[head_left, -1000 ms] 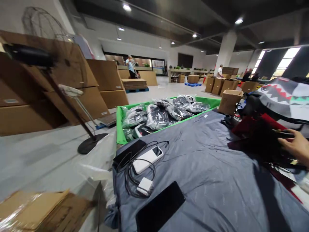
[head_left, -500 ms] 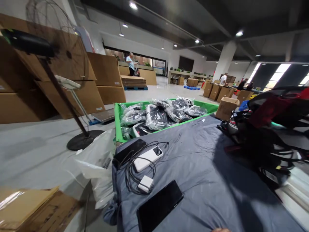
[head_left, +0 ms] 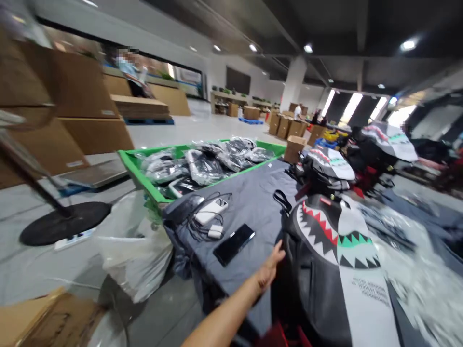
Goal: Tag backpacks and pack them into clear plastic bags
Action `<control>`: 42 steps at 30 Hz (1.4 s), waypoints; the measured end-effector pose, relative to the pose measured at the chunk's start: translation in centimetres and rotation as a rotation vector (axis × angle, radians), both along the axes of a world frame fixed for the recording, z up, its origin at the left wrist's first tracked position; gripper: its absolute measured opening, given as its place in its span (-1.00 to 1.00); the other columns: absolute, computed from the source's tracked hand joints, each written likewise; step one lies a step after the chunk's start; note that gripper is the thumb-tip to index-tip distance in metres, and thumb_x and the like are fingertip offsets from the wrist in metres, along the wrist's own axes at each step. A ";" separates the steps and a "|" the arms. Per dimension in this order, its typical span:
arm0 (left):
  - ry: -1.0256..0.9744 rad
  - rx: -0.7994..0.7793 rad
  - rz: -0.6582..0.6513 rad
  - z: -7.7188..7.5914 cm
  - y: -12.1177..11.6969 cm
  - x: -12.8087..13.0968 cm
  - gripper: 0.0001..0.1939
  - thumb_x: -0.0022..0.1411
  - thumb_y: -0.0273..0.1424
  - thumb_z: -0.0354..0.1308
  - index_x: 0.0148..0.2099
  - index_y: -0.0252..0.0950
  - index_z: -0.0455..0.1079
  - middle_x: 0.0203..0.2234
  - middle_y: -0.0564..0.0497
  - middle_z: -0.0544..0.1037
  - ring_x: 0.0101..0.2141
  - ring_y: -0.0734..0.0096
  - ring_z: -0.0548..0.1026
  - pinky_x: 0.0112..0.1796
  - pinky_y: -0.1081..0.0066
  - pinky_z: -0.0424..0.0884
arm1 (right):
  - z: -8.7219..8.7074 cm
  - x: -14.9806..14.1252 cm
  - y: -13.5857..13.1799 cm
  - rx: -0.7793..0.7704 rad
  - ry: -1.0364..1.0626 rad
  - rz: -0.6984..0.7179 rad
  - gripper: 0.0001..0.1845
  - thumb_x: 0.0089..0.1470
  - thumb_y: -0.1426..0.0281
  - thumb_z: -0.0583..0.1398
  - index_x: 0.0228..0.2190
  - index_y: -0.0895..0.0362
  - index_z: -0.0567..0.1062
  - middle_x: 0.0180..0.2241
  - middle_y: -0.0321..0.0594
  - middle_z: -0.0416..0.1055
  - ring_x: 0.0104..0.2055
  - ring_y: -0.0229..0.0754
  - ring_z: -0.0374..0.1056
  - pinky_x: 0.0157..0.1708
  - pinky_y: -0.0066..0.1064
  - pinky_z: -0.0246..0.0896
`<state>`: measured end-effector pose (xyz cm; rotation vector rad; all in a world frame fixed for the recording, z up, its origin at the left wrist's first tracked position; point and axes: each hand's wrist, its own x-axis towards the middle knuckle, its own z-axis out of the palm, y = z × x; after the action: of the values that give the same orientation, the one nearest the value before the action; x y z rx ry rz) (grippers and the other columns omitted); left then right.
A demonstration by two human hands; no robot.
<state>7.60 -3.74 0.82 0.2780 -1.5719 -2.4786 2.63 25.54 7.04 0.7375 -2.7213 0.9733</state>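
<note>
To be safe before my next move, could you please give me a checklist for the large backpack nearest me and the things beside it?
1. Left hand beside the backpack: ok, at its left edge.
2. Hand gripping the backpack: cannot tell; contact is unclear.
3. Right hand in view: not ok, it is out of the picture.
4. Backpack's toothed print facing the camera: ok.
5. Phone apart from the backpack: ok, grey cloth shows between them.
6. White power bank away from the backpack: ok, it lies beyond the phone.
</note>
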 end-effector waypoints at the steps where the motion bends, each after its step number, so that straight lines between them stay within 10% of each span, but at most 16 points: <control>1: -0.035 -0.156 0.021 1.0 -0.1 1.4 -0.14 0.09 0.20 0.14 0.31 -0.17 0.23 0.17 -0.21 0.44 0.21 -0.09 0.35 0.19 -0.12 0.22 | -1.6 3.0 1.4 0.029 -0.029 0.002 -0.85 -0.03 0.13 0.33 -0.32 -0.33 0.62 -0.42 -0.20 0.51 -0.36 0.04 0.48 -0.55 -0.22 0.28; 3: -0.079 -0.280 0.016 3.1 0.0 3.8 -0.19 -0.03 0.05 0.36 0.21 -0.20 0.34 0.25 -0.20 0.34 0.30 -0.09 0.19 0.30 -0.07 0.01 | -3.8 8.7 3.5 0.099 -0.074 0.042 -0.93 -0.16 0.22 0.33 -0.50 -0.23 0.63 -0.59 -0.20 0.44 -0.50 0.01 0.44 -0.59 -0.27 0.18; 8: 0.282 -1.170 0.027 7.7 3.8 10.0 -0.71 0.41 -0.25 0.00 0.03 -0.28 0.41 -0.02 -0.15 0.53 0.04 0.21 0.43 0.13 0.12 0.28 | -4.4 14.6 5.4 0.342 0.128 0.293 -0.80 0.15 0.38 0.17 -0.49 0.11 0.50 -0.61 -0.24 0.43 -0.58 -0.28 0.32 -0.51 -0.47 0.02; 12: 0.526 -1.554 -0.457 7.1 7.9 15.1 -0.63 0.28 -0.18 0.24 0.05 -0.25 0.40 -0.07 -0.10 0.56 -0.05 0.17 0.47 0.04 0.15 0.32 | -3.7 14.1 6.3 0.353 0.194 0.262 -0.79 0.23 0.40 0.14 -0.45 0.13 0.46 -0.56 -0.27 0.43 -0.56 -0.29 0.32 -0.50 -0.46 -0.03; 14: 0.549 -1.672 -0.454 5.7 8.7 16.3 -0.49 0.18 -0.22 0.34 0.13 -0.23 0.36 0.04 -0.14 0.52 0.04 0.09 0.44 0.07 0.10 0.28 | -3.5 14.0 6.9 0.341 0.166 0.225 -0.78 0.23 0.37 0.16 -0.46 0.13 0.46 -0.56 -0.26 0.43 -0.54 -0.27 0.33 -0.49 -0.45 -0.02; 18: 0.652 -1.662 -0.169 4.9 8.6 16.3 -0.75 0.32 -0.41 0.18 0.03 -0.32 0.37 -0.18 -0.09 0.60 -0.16 0.27 0.52 -0.01 0.22 0.34 | -3.2 14.8 8.0 0.211 -0.049 0.177 -0.82 0.24 0.28 0.19 -0.32 0.12 0.51 -0.50 -0.27 0.45 -0.49 -0.27 0.34 -0.46 -0.48 0.07; 23: 0.907 -1.635 -0.030 7.7 11.0 13.1 -0.78 0.35 -0.57 0.10 0.02 -0.35 0.37 -0.24 -0.06 0.60 -0.18 0.31 0.52 0.00 0.25 0.34 | -2.7 17.2 8.4 -0.128 -0.333 0.125 -0.71 0.23 0.17 0.21 -0.17 0.12 0.55 -0.52 -0.33 0.43 -0.53 -0.31 0.29 -0.47 -0.51 0.12; 28: 0.836 -1.633 -0.189 8.3 13.6 7.3 -0.73 0.36 -0.38 0.12 0.08 -0.29 0.38 -0.08 -0.12 0.58 -0.07 0.18 0.50 0.01 0.18 0.37 | -2.4 17.8 8.9 -0.242 -0.269 0.050 -0.71 0.22 0.19 0.19 -0.38 0.14 0.56 -0.46 -0.24 0.46 -0.43 -0.26 0.33 -0.38 -0.45 0.17; 34: 0.577 -1.707 -0.617 5.0 14.4 2.9 -0.05 0.15 -0.30 0.22 0.48 -0.16 -0.16 0.42 -0.23 -0.01 0.36 -0.15 0.07 0.20 -0.09 0.23 | -2.7 14.4 8.4 -0.597 -0.561 -0.281 -0.62 0.00 0.21 0.33 -0.15 0.10 0.52 -0.34 -0.30 0.43 -0.46 -0.32 0.26 -0.43 -0.47 0.20; 39: 0.572 -1.826 -0.478 3.2 14.4 3.5 0.11 0.03 -0.52 0.12 0.49 -0.13 -0.41 0.44 -0.21 -0.10 0.37 -0.11 0.05 0.19 -0.03 0.29 | -1.3 12.8 6.4 -1.071 -0.642 0.002 -0.49 -0.15 0.04 0.41 -0.25 0.11 0.54 -0.24 -0.26 0.45 -0.16 -0.16 0.38 -0.10 -0.34 0.29; 42: 0.648 -1.817 -0.345 4.2 12.1 3.9 -0.04 0.08 -0.57 0.02 0.49 -0.15 -0.22 0.30 -0.15 0.31 0.19 0.12 0.41 0.05 0.25 0.47 | 0.8 12.4 8.5 -0.924 -0.487 0.126 -0.55 0.02 0.04 0.33 -0.16 0.09 0.58 -0.19 -0.20 0.49 -0.11 -0.14 0.40 -0.06 -0.30 0.30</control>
<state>11.50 8.37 5.06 -0.9462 -2.6647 -0.2809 15.06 34.02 7.83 0.5118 -2.1043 2.4223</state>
